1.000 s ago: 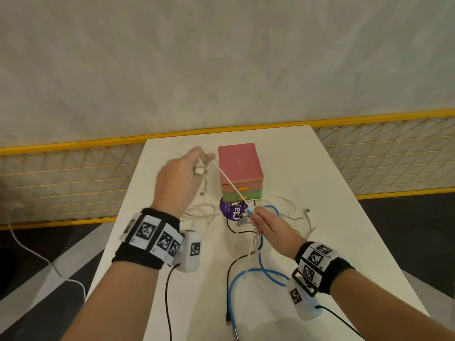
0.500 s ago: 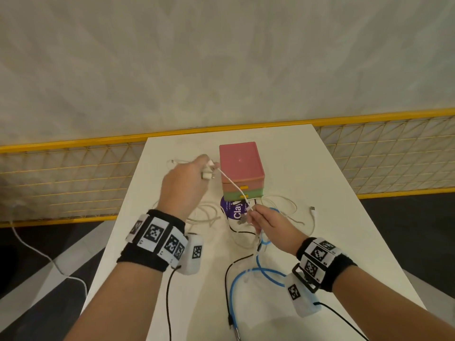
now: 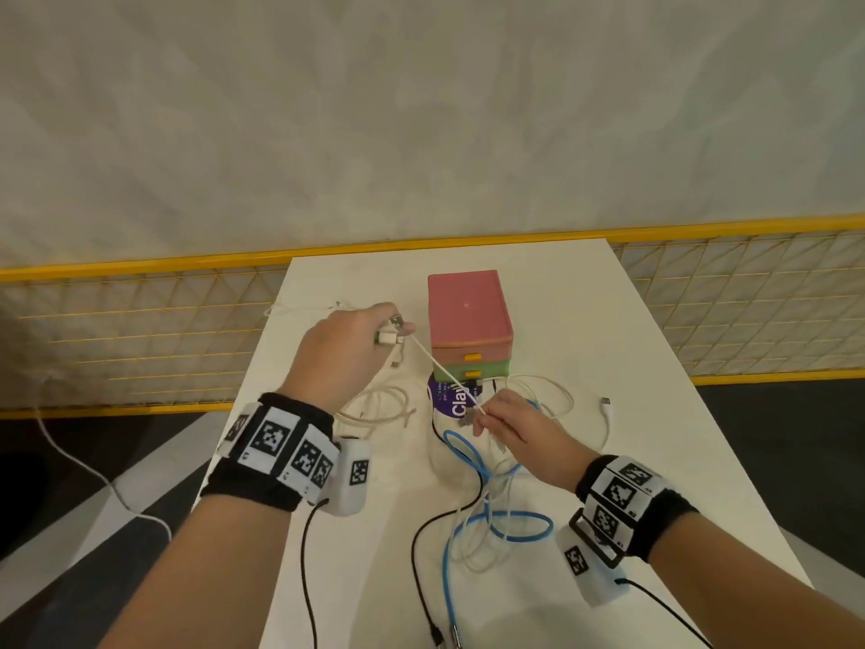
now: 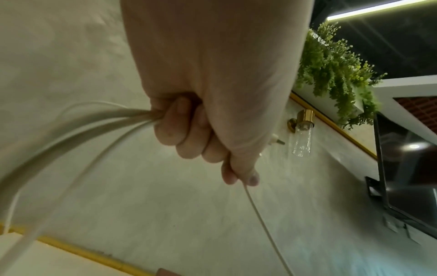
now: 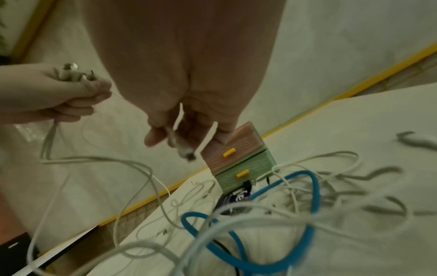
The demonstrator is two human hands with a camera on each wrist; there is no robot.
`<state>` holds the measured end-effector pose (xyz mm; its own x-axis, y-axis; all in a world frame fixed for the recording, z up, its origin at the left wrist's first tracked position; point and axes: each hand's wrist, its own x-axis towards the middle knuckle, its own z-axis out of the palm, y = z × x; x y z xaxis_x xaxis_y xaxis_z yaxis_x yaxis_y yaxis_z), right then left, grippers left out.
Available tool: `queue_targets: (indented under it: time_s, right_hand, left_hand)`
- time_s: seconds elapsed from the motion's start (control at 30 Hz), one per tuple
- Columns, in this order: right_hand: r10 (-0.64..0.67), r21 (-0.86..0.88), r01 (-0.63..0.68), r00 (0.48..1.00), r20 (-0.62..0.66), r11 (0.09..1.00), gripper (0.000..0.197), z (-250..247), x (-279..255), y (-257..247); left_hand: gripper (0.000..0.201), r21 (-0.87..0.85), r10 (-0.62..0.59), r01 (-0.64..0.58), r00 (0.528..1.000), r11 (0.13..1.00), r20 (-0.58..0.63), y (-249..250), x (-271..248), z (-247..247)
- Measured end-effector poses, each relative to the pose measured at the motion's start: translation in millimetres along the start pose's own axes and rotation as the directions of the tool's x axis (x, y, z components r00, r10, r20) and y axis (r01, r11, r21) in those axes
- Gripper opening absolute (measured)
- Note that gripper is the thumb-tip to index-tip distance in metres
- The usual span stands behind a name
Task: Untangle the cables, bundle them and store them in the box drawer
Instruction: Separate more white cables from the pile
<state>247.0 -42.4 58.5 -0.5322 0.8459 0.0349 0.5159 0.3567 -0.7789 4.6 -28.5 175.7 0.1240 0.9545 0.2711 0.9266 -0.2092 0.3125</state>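
Note:
A pink and green box [image 3: 469, 320] with two yellow-handled drawers [image 5: 241, 164], both closed, stands mid-table. My left hand [image 3: 355, 348] is raised left of it, gripping several strands of white cable [image 4: 99, 119] with plug ends [image 3: 391, 334] sticking out above the fist. One thin white cable [image 3: 444, 372] runs taut from that fist down to my right hand [image 3: 496, 419], which pinches it beside a plug [image 5: 187, 151] in front of the box. A blue cable [image 3: 472, 466], a black cable [image 3: 423, 545] and more white loops [image 3: 538, 391] lie tangled below.
A purple round label [image 3: 447, 395] lies under the cables in front of the box. A loose white plug [image 3: 607, 405] rests on the white table [image 3: 655, 414] to the right. A yellow mesh fence [image 3: 140, 339] runs behind the table. Black wrist-camera leads [image 3: 306, 569] trail near the front edge.
My left hand has dropped lower and moved slightly toward the box with its cables. The right hand stays in front of the box, and the taut white cable between them is shorter.

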Motion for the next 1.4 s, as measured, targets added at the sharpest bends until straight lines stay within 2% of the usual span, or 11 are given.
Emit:
queue_targets:
  time_s: [0.23, 0.37, 0.5, 0.67, 0.83, 0.93, 1.07, 1.13, 1.2, 1.3, 1.4]
  right_hand:
    - [0.132, -0.234, -0.068, 0.954, 0.268, 0.970, 0.025, -27, 44, -41]
    - [0.054, -0.168, -0.044, 0.997, 0.056, 0.985, 0.020, -42, 90, -71]
    - [0.060, -0.080, -0.055, 0.996, 0.060, 0.995, 0.077, -34, 121, -79]
    - [0.065, -0.243, -0.041, 0.994, 0.090, 0.969, 0.026, 7, 121, -56]
    - [0.297, -0.349, -0.220, 0.937, 0.185, 0.911, 0.028, 46, 121, -16]
    - [0.456, -0.479, -0.276, 0.833, 0.314, 0.834, 0.038, 67, 126, -10]
    - [0.529, -0.628, -0.297, 0.820, 0.219, 0.720, 0.047, 84, 129, -2]
    - [0.516, -0.557, -0.359, 0.843, 0.151, 0.749, 0.045, 87, 131, 1]
    - [0.451, -0.232, -0.437, 0.892, 0.009, 0.869, 0.029, 86, 133, 4]
    - [0.337, 0.234, -0.295, 0.926, -0.169, 0.926, 0.018, 73, 124, -6]
    - [0.184, 0.418, -0.098, 0.968, -0.171, 0.903, 0.030, 54, 107, -33]
  left_hand:
    - [0.025, 0.003, -0.113, 0.113, 0.993, 0.994, 0.032, -37, -17, 7]
    - [0.005, -0.058, -0.205, 0.204, 0.979, 0.977, -0.003, -47, -25, -2]
    - [0.074, -0.178, -0.376, 0.374, 0.926, 0.910, 0.024, -47, -32, 3]
    - [0.077, -0.251, -0.399, 0.415, 0.910, 0.874, 0.115, -47, -44, 19]
    - [0.072, -0.229, -0.362, 0.410, 0.905, 0.883, 0.226, -44, -50, 36]
    - [0.070, -0.189, -0.346, 0.397, 0.903, 0.898, 0.256, -43, -52, 43]
    - [0.067, -0.196, -0.338, 0.393, 0.904, 0.898, 0.262, -48, -55, 51]
    - [0.063, -0.230, -0.350, 0.402, 0.907, 0.886, 0.234, -54, -59, 54]
    - [0.051, -0.281, -0.394, 0.429, 0.902, 0.858, 0.175, -60, -61, 55]
    - [0.021, -0.370, -0.461, 0.478, 0.876, 0.797, 0.139, -62, -60, 54]
    - [0.023, -0.447, -0.481, 0.569, 0.822, 0.690, 0.305, -50, -48, 50]
